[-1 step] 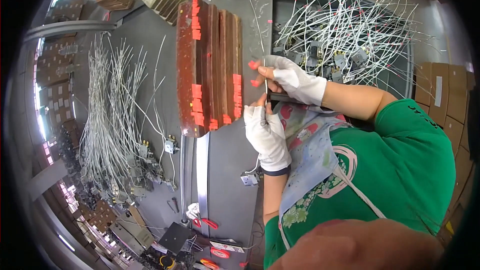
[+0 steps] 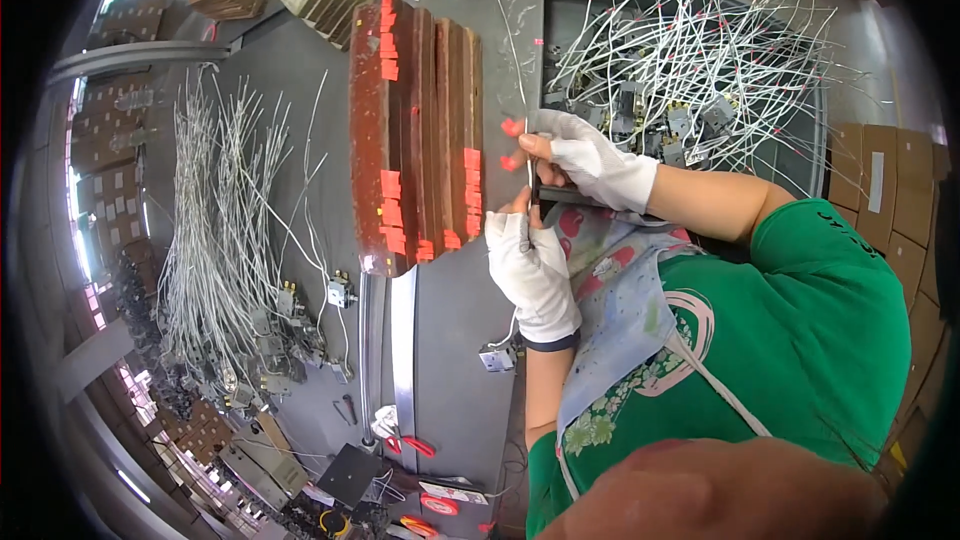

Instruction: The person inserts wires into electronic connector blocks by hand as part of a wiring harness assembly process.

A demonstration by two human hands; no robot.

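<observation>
My right hand (image 2: 590,158), in a white fingerless glove, pinches a thin white wire (image 2: 514,35) that stretches away over the table. Two bits of red tape (image 2: 512,127) stand out at its fingertips; whether they stick to the wire or the fingers I cannot tell. Nearer to me, my left hand (image 2: 530,265), gloved the same way, has thumb and finger closed on the wire. Below its wrist lies a small grey switch-like block (image 2: 497,358) with a white lead running up behind the hand; whether this lead is the same wire is hidden.
Ahead stands a row of brown slabs (image 2: 368,140) with red tape strips. Beyond it lies a bundle of wired blocks (image 2: 215,230). A grey bin (image 2: 822,140) of tangled wires is at my right. Red-handled scissors (image 2: 412,445) and a dark box (image 2: 350,477) sit left.
Very little differs. The red tape bits by my right fingertips have shifted slightly; both hands keep their hold on the wire.
</observation>
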